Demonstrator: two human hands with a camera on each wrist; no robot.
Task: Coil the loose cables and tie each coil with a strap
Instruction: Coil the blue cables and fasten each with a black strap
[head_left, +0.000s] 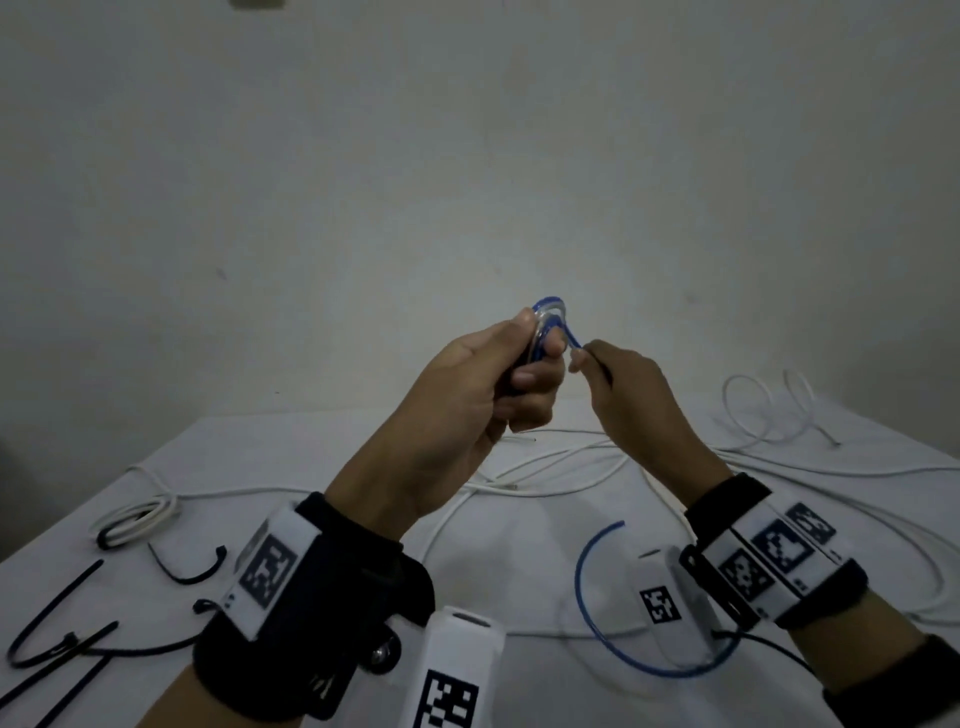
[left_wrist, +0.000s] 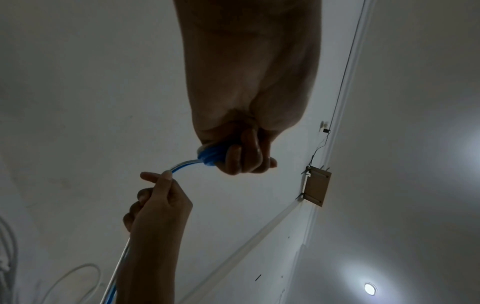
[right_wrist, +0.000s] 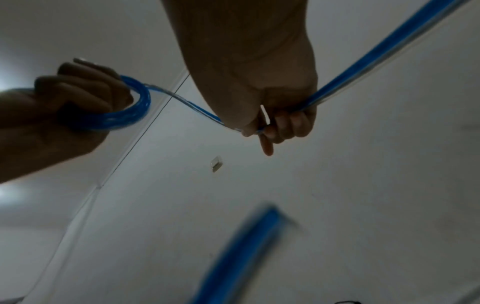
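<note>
The left hand (head_left: 483, 379) is gripping a small coil of thin blue plastic-sheathed cable (head_left: 545, 322); the right hand (head_left: 628, 384), just beside it, is pinching the cable's free run. Feeding each loop snug, without twisting, should be keeping the coil flat.

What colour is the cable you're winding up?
Blue, with a clear stripe. The cable shows best in the right wrist view.
</note>
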